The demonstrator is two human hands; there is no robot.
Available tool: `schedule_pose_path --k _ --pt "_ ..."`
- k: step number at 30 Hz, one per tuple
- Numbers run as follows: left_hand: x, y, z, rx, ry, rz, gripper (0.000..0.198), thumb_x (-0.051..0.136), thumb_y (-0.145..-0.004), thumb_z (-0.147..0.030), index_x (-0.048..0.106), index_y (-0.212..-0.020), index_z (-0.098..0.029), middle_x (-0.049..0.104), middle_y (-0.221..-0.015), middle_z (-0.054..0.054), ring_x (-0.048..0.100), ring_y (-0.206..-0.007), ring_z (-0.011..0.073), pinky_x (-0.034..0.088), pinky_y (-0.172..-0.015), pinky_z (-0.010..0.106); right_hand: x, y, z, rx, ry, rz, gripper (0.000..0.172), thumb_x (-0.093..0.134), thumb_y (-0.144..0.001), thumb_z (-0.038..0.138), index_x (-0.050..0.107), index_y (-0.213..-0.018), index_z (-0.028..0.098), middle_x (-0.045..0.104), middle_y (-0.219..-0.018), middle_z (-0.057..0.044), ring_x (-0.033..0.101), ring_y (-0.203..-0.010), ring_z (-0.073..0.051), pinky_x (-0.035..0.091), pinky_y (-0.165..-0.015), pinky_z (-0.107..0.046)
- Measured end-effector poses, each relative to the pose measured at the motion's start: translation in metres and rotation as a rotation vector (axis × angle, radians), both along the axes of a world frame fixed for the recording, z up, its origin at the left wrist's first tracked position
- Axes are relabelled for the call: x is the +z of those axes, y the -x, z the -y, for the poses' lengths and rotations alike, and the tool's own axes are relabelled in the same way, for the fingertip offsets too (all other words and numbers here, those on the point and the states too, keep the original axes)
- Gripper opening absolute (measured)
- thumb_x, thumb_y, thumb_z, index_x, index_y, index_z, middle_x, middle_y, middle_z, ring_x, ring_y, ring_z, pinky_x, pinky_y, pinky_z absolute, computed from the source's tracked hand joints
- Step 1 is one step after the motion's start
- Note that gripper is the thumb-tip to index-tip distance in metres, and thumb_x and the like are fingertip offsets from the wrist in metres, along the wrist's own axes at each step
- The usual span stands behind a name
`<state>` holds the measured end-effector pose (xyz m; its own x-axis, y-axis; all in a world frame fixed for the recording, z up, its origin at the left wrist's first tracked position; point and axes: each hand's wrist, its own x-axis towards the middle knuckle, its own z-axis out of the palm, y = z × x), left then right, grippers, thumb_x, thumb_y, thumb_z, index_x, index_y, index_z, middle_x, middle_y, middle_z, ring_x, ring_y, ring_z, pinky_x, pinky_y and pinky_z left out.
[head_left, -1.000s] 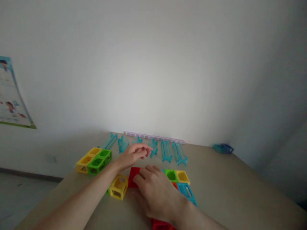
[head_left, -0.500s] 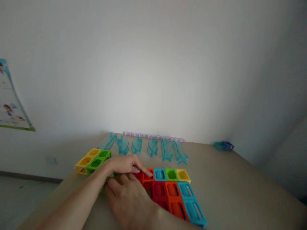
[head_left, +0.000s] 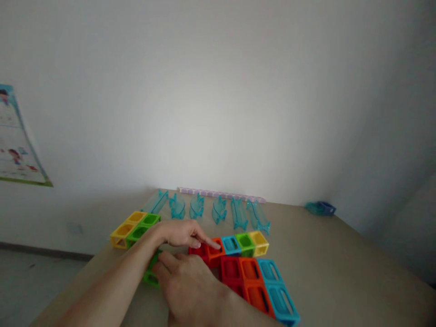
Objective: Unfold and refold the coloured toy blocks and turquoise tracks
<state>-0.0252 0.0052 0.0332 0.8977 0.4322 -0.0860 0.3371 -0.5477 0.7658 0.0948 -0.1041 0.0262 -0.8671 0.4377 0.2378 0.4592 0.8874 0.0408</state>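
- Block row (head_left: pixel 231 245): on the counter (head_left: pixel 327 263), behind a wider block group (head_left: pixel 252 284).
- Left hand (head_left: pixel 184 233): index finger extended onto the orange block (head_left: pixel 215 260).
- Right hand (head_left: pixel 189 278): at green blocks (head_left: pixel 151 277); fingertips hidden, grip cannot be told.

Under the forefinger of my left hand (head_left: pixel 181 233), the orange square-windowed plastic block (head_left: pixel 215 260) looks smooth, with a faint sheen; at my right hand (head_left: pixel 190 281), the green open-framed plastic block (head_left: pixel 151 278) has the same moulded look; right of my grip, the sky-blue slot-windowed plastic blocks (head_left: pixel 275 285) look smooth too; beyond my hands, the teal trough-shaped plastic pieces (head_left: pixel 239 214) are see-through and glossy-edged; around my grip, the tan flat tabletop (head_left: pixel 327 259) looks matt, its material unclear; ahead, the pale upright wall (head_left: pixel 218 104) is matt; far left, the printed rectangular poster (head_left: pixel 19 145) looks like paper.
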Motion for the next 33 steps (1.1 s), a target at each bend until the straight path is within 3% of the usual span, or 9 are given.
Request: schedule_pose_path --k 7,12,16,18,20,24,27,30,33 --pt "0.001 0.004 -0.003 -0.038 0.011 -0.031 0.040 0.056 -0.080 -0.019 0.064 -0.118 -0.027 0.068 -0.115 -0.001 0.062 -0.098 0.0187 0.043 -0.086 0.023 0.004 -0.008 0.009 0.157 0.083 0.018 0.020 0.057 -0.080 0.026 0.055 -0.099 0.017 0.061 -0.096 0.000 0.058 -0.073 -0.013 0.046 -0.051 -0.023" --pt "-0.005 0.006 -0.004 0.009 0.003 -0.028 0.044 0.053 -0.078 -0.012 0.064 -0.118 -0.026 0.071 -0.108 0.000 0.064 -0.092 0.0177 0.045 -0.082 0.024 0.013 -0.027 0.010 -0.110 0.079 0.110 0.027 0.069 -0.065 0.031 0.059 -0.084 0.015 0.063 -0.088 -0.005 0.059 -0.074 -0.019 0.050 -0.060 -0.029" --pt "-0.014 0.006 -0.005 0.064 -0.005 0.010 0.050 0.047 -0.072 -0.006 0.067 -0.114 -0.025 0.073 -0.103 0.000 0.065 -0.087 0.0185 0.048 -0.078 0.027 0.036 -0.058 0.015 -0.189 0.217 -0.008 0.018 0.057 -0.076 0.018 0.061 -0.093 0.019 0.064 -0.095 -0.003 0.060 -0.087 -0.018 0.049 -0.075 -0.028" --pt "-0.016 0.005 -0.006 0.070 0.027 0.050 0.054 0.046 -0.067 -0.003 0.069 -0.111 -0.024 0.073 -0.100 0.001 0.065 -0.088 0.0191 0.049 -0.077 0.028 0.047 -0.081 0.019 -0.211 0.263 -0.097 0.029 0.060 -0.077 0.022 0.059 -0.106 0.021 0.062 -0.107 -0.003 0.057 -0.099 -0.018 0.045 -0.088 -0.029" --pt "-0.017 0.004 -0.006 0.068 0.048 0.094 0.056 0.045 -0.063 -0.001 0.071 -0.108 -0.023 0.074 -0.100 0.001 0.065 -0.089 0.0193 0.049 -0.080 0.028 0.052 -0.108 0.021 -0.260 0.247 -0.139 0.056 0.069 -0.072 0.032 0.052 -0.124 0.023 0.055 -0.125 -0.005 0.050 -0.116 -0.022 0.038 -0.100 -0.036" --pt "-0.023 0.002 -0.002 0.141 0.108 0.207 0.047 0.047 -0.065 -0.004 0.075 -0.100 -0.019 0.073 -0.101 0.004 0.065 -0.094 0.0212 0.046 -0.087 0.030 0.028 -0.168 0.015 -0.341 0.245 -0.125 0.073 0.064 -0.077 0.048 0.035 -0.141 0.027 0.031 -0.149 -0.009 0.022 -0.139 -0.032 0.018 -0.111 -0.054" --pt "-0.036 -0.002 0.008 0.283 0.287 0.420 0.037 0.053 -0.064 -0.008 0.077 -0.091 -0.017 0.073 -0.102 0.006 0.064 -0.098 0.0242 0.045 -0.090 0.033 -0.008 -0.196 0.009 -0.302 0.290 -0.349 0.073 0.050 -0.083 0.058 0.029 -0.145 0.024 0.020 -0.154 -0.011 0.015 -0.141 -0.033 0.018 -0.111 -0.055" --pt "-0.050 -0.009 0.021 0.576 0.483 0.791 0.031 0.054 -0.065 -0.015 0.076 -0.086 -0.014 0.073 -0.097 0.009 0.065 -0.092 0.0253 0.048 -0.081 0.033 -0.033 -0.199 0.007 -0.312 0.402 -0.529 0.060 0.036 -0.093 0.049 0.024 -0.146 0.026 0.019 -0.154 -0.009 0.014 -0.142 -0.030 0.019 -0.112 -0.054" --pt "-0.058 -0.019 0.028 0.813 0.495 0.972 0.021 0.058 -0.066 -0.019 0.075 -0.077 -0.013 0.073 -0.079 0.008 0.065 -0.075 0.0206 0.048 -0.070 0.028 -0.039 -0.188 0.008 -0.261 0.431 -0.595 0.050 0.037 -0.094 0.042 0.034 -0.142 0.028 0.027 -0.151 -0.008 0.018 -0.140 -0.029 0.021 -0.111 -0.053"
